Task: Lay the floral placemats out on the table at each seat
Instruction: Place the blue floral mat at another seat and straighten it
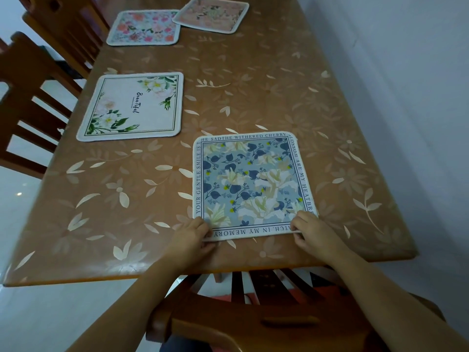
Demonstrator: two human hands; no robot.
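Step in hand: squaring the blue floral square placemat with lettered border (250,185) at the near end of the brown leaf-patterned tabletop (106,199), in front of the wooden chair with slatted back (253,308) tucked under that edge.
Doing it well: my judgement is that the near hem should run parallel to the tabletop's near edge, with both corners set down together so the fabric lies flat and centres on the seat.
Left hand (193,237): fingers curled, pinching the near left corner of the mat, thumb on top, hem lifted slightly off the surface.
Right hand (312,232): grasping the near right corner the same way, knuckles up, wrist low over the edge.
Arms: both reach forward over the chair back, forearms angled inward toward the mat.
Mat position: most of it lies flat on the near right part of the tabletop; only the near hem looks raised.
Other mats: white placemat with green leaves and script (132,106) along the left edge; multicoloured flower placemat (144,27) further up that edge; pale pink placemat (212,13) at the far end.
Side chairs (38,80): wooden, along the left edge.
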